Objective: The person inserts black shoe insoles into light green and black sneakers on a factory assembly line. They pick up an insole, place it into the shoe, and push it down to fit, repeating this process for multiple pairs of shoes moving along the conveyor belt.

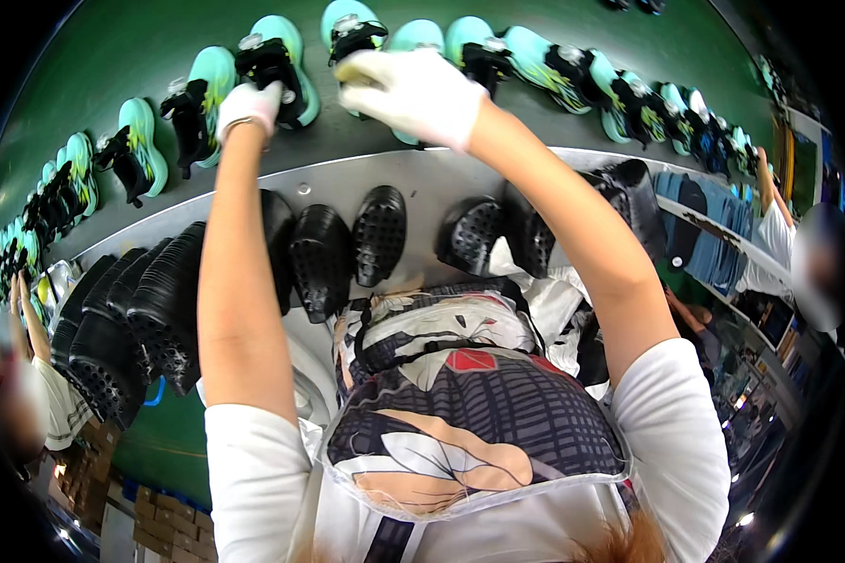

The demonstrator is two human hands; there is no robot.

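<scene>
My left hand (250,110), in a white glove, is closed at the heel end of a black upper on a mint-soled shoe (294,61). The fingertips press against the dark fabric, partly hidden by the glove. To its right, my right hand (422,97), also gloved, hovers over the line of shoes, slightly blurred. Its thumb and fingers are curved and apart, with nothing visible between them; the fingertips look yellowish. Beyond it lies another mint-and-black shoe (354,36). A mint sole (417,36) is partly covered by this hand.
More mint-and-black shoes (137,141) line the green work surface (197,26) on both sides. Black perforated foot-shaped forms (380,235) stand along the grey metal ledge (324,174) nearer me. Blue-grey flat pieces (723,246) fill a rack at right. Other people are at both sides.
</scene>
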